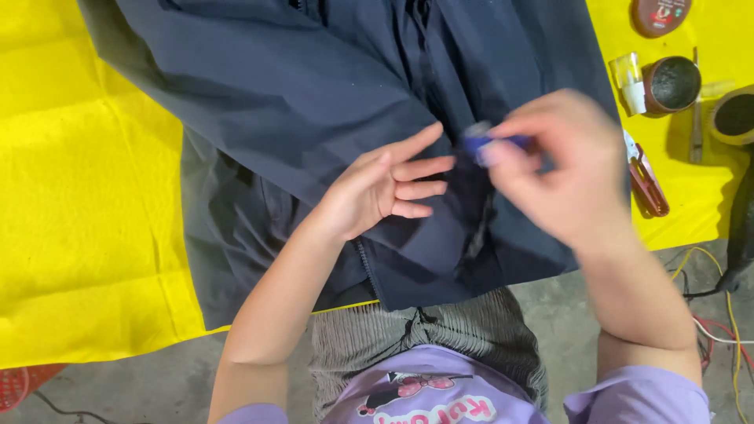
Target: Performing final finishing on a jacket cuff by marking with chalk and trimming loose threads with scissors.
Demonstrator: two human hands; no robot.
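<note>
A dark navy garment (314,86) lies spread over a yellow-covered table (71,196). My left hand (381,188) rests flat on the fabric with its fingers spread and holds nothing. My right hand (561,169), blurred by motion, pinches a small blue object (488,144) between thumb and fingers just above the garment, right of the left fingertips. What the blue object is cannot be told.
At the table's right end stand a round dark tin (671,84), a brown lid (660,14), a small clear bottle (628,78), a red-brown tool (648,184) and another round container (736,115). Cables (719,314) lie on the grey floor.
</note>
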